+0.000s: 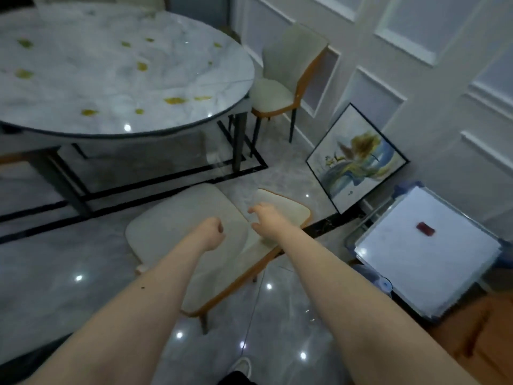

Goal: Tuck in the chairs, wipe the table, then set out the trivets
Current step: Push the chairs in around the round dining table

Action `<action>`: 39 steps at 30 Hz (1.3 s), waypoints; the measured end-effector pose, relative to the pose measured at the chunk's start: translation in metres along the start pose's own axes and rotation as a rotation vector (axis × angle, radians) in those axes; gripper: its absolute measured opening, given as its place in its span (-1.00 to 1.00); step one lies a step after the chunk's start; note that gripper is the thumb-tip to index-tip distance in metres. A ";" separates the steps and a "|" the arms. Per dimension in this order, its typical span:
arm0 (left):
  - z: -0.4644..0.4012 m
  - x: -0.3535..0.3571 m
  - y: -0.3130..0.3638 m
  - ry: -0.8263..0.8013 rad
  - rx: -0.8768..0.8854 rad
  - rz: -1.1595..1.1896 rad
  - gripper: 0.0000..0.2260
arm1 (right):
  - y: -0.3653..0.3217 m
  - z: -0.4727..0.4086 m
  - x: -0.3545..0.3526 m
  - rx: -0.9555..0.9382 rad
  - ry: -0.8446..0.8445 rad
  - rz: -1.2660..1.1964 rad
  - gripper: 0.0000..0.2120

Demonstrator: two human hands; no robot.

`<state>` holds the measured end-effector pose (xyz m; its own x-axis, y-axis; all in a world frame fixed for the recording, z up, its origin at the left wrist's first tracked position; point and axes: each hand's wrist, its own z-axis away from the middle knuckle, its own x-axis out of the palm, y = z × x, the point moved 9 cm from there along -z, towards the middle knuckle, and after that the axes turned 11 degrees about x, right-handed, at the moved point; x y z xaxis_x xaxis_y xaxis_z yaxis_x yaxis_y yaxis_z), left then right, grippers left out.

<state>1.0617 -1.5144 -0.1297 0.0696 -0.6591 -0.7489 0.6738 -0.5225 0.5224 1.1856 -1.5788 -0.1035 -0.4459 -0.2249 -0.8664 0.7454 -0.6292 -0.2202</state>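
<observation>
While both arms reach forward, the left hand point(213, 232) is a closed fist holding nothing, over the near chair point(177, 232). Beside it the right hand point(265, 222) hovers over the same chair, fingers loosely spread, empty. That chair stands pulled out, well short of the table point(116, 79). Yellow spots mark the tabletop. Beyond the table's right edge, a second chair point(280, 87) sits partly tucked.
</observation>
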 end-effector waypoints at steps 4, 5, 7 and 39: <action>0.037 0.013 -0.014 0.073 -0.050 0.079 -0.75 | -0.028 0.018 0.018 -0.135 -0.025 0.156 -0.62; 0.047 0.019 -0.015 0.086 -0.064 0.093 -0.74 | -0.033 0.028 0.021 -0.173 -0.016 0.186 -0.63; 0.066 0.029 -0.012 0.111 -0.080 0.108 -0.71 | -0.037 0.048 0.024 -0.239 0.032 0.222 -0.65; 0.105 0.057 0.031 0.380 -0.366 -0.482 -0.46 | 0.014 0.045 0.033 -0.566 0.225 0.483 -0.53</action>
<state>1.0090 -1.6246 -0.1132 -0.0918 -0.1316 -0.9870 0.8929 -0.4497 -0.0230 1.1587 -1.6281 -0.1149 0.0589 -0.1826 -0.9814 0.9980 -0.0109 0.0619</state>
